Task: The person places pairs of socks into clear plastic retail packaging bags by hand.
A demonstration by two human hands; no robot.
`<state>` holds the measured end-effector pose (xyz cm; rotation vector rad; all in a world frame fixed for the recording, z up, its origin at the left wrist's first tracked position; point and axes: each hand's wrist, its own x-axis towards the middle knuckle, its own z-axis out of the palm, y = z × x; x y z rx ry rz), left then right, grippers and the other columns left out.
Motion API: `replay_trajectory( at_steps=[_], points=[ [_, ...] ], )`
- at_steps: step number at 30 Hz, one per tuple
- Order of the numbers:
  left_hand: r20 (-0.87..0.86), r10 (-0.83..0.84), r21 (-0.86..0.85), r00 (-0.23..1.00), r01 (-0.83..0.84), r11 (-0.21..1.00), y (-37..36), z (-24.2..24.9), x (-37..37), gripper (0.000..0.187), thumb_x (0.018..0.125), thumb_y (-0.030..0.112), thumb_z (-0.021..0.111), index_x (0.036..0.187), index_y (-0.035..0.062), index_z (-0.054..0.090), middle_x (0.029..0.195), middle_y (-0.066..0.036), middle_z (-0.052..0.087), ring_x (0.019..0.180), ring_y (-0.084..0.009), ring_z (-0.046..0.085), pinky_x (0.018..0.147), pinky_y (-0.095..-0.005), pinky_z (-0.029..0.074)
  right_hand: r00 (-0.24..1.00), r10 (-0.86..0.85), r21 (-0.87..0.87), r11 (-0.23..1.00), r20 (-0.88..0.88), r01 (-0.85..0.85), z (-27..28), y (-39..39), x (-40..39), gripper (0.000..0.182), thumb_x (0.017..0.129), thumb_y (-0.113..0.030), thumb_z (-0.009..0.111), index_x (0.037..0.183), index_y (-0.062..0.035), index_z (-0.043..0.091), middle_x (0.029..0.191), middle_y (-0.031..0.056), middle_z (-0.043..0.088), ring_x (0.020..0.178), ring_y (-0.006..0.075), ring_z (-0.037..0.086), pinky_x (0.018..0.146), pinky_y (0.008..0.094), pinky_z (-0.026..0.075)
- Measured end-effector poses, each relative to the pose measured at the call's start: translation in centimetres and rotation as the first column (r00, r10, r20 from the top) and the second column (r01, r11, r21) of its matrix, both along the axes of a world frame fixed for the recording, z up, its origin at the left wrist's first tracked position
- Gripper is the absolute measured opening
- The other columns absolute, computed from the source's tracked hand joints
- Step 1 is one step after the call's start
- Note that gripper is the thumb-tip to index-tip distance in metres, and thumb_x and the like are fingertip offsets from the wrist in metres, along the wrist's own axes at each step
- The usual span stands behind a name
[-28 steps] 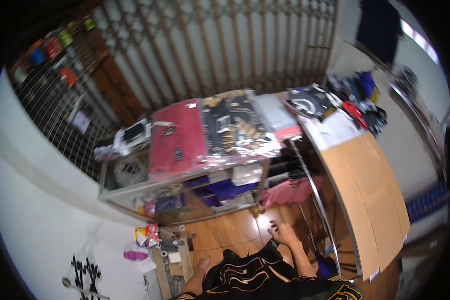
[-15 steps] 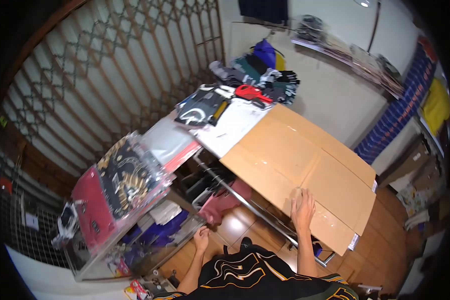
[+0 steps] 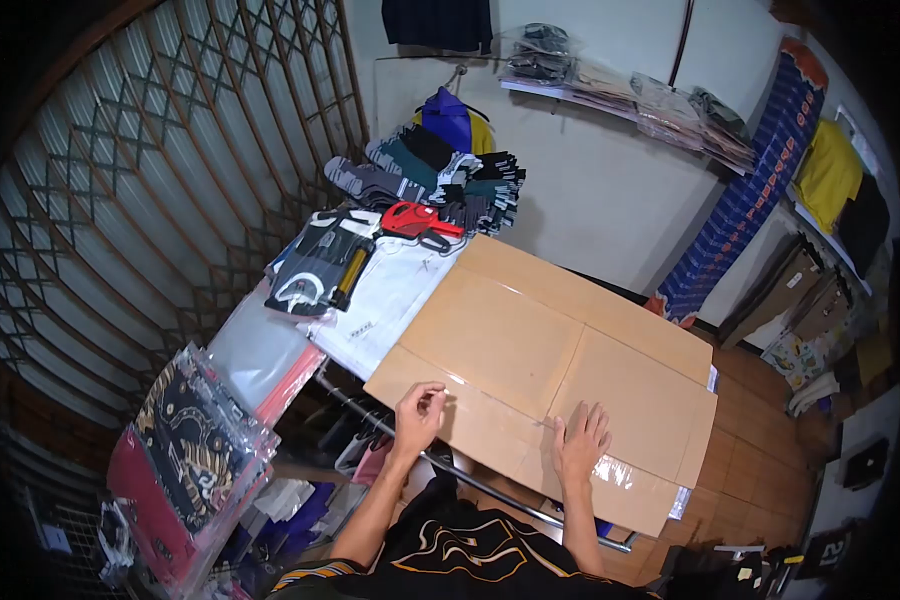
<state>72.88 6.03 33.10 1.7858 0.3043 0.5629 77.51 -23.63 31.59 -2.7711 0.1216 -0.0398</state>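
Observation:
A large flattened cardboard sheet [image 3: 550,350] lies across a table, with clear tape along its seams. My right hand [image 3: 581,443] rests flat on its near edge, fingers spread. My left hand [image 3: 419,412] hovers at the sheet's near left corner, fingers curled loosely with nothing in them. White packaged garments [image 3: 390,290] lie under the sheet's left end. A dark printed packet [image 3: 320,270] sits on top of them.
A red tape dispenser [image 3: 415,220] and a pile of folded clothes [image 3: 440,170] lie at the table's far end. Bagged shirts [image 3: 185,440] cover a glass counter at lower left. A folding metal gate [image 3: 150,190] stands left, and shelves with boxes [image 3: 750,190] right.
The view has swung right from the glass counter to the cardboard table. My right hand went from hanging low onto the sheet's near edge; my left hand rose to the sheet's corner.

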Motion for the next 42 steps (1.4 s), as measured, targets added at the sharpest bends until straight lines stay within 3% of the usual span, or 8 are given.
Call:
replay_trajectory(
  at_steps=[10, 13, 19, 25, 27, 29, 35, 42],
  points=[
    [0.001, -0.329, 0.075, 0.944, 0.328, 0.942, 8.0, 5.0, 21.8, 0.024, 0.096, 0.012, 0.069, 0.116, -0.0014, 0.069, 0.104, -0.013, 0.073, 0.086, -0.0189, 0.070, 0.072, -0.0322, 0.056, 0.971, -0.236, -0.036, 0.972, -0.040, 0.234, -0.7, 2.9, 10.2, 0.079, 0.102, -0.059, 0.044, 0.162, -0.0083, 0.031, 0.169, 0.0238, 0.018, 0.158, 0.0412, 0.012, 0.123, 0.0651, 0.010],
    [-0.005, -0.364, 0.396, 0.931, 0.336, 0.855, 11.4, 4.8, 29.6, 0.041, 0.089, 0.018, 0.076, 0.123, -0.0014, 0.065, 0.118, -0.023, 0.069, 0.100, -0.0336, 0.070, 0.088, -0.0432, 0.056, 0.959, -0.282, -0.124, 0.951, 0.030, 0.284, -1.6, 3.8, 11.2, 0.078, 0.102, -0.058, 0.045, 0.161, -0.0090, 0.033, 0.169, 0.0246, 0.020, 0.157, 0.0419, 0.014, 0.122, 0.0672, 0.011],
    [0.044, -0.197, 0.659, 0.979, 0.120, 0.743, 17.5, 3.3, 43.9, 0.046, 0.084, 0.017, 0.077, 0.125, 0.0017, 0.062, 0.121, -0.022, 0.064, 0.117, -0.0412, 0.060, 0.100, -0.0491, 0.049, 0.944, -0.324, -0.117, 0.937, 0.069, 0.330, -0.7, 4.5, 11.3, 0.074, 0.102, -0.054, 0.049, 0.159, -0.0090, 0.037, 0.167, 0.0248, 0.026, 0.156, 0.0427, 0.020, 0.121, 0.0675, 0.011],
    [-0.180, -0.073, 0.624, 0.981, 0.171, 0.763, 20.8, 2.3, 52.4, 0.051, 0.085, 0.021, 0.074, 0.132, 0.0042, 0.062, 0.132, -0.022, 0.062, 0.126, -0.0402, 0.058, 0.107, -0.0493, 0.047, 0.931, -0.360, -0.087, 0.927, 0.064, 0.365, -0.7, 4.8, 11.6, 0.070, 0.102, -0.048, 0.053, 0.158, -0.0096, 0.041, 0.168, 0.0220, 0.027, 0.156, 0.0422, 0.020, 0.122, 0.0661, 0.010],
    [-0.244, -0.087, 0.614, 0.966, 0.223, 0.757, 20.6, 2.2, 53.4, 0.055, 0.085, 0.024, 0.073, 0.135, 0.0053, 0.061, 0.134, -0.022, 0.063, 0.127, -0.0395, 0.059, 0.108, -0.0487, 0.047, 0.928, -0.367, -0.099, 0.923, 0.064, 0.372, -0.8, 4.8, 11.7, 0.069, 0.102, -0.047, 0.054, 0.158, -0.0098, 0.041, 0.168, 0.0216, 0.027, 0.156, 0.0423, 0.020, 0.122, 0.0658, 0.010],
    [-0.469, -0.034, 0.542, 0.882, 0.318, 0.778, 20.4, 2.1, 53.9, 0.061, 0.086, 0.033, 0.070, 0.141, 0.0079, 0.059, 0.133, -0.023, 0.066, 0.123, -0.0396, 0.063, 0.108, -0.0478, 0.048, 0.925, -0.376, -0.109, 0.918, 0.063, 0.381, -0.7, 4.8, 11.7, 0.068, 0.102, -0.047, 0.055, 0.157, -0.0100, 0.042, 0.168, 0.0212, 0.027, 0.156, 0.0424, 0.020, 0.122, 0.0655, 0.010],
    [-0.358, 0.007, 0.616, 0.934, 0.231, 0.753, 20.5, 0.4, 54.7, 0.044, 0.090, 0.039, 0.069, 0.125, 0.0132, 0.074, 0.119, -0.024, 0.072, 0.113, -0.0408, 0.068, 0.102, -0.0471, 0.052, 0.921, -0.387, -0.086, 0.917, 0.052, 0.390, -0.4, 5.0, 11.6, 0.066, 0.101, -0.045, 0.055, 0.156, -0.0106, 0.043, 0.167, 0.0212, 0.028, 0.156, 0.0421, 0.021, 0.123, 0.0646, 0.010],
    [-0.213, -0.097, 0.487, 0.972, 0.192, 0.852, 21.3, 2.2, 52.7, 0.039, 0.094, 0.036, 0.070, 0.118, 0.0063, 0.075, 0.111, -0.023, 0.074, 0.105, -0.0427, 0.070, 0.093, -0.0465, 0.055, 0.919, -0.386, -0.074, 0.917, 0.075, 0.391, -0.7, 4.9, 11.8, 0.065, 0.101, -0.042, 0.056, 0.155, -0.0096, 0.045, 0.167, 0.0215, 0.029, 0.155, 0.0428, 0.021, 0.123, 0.0650, 0.009]
  ],
)
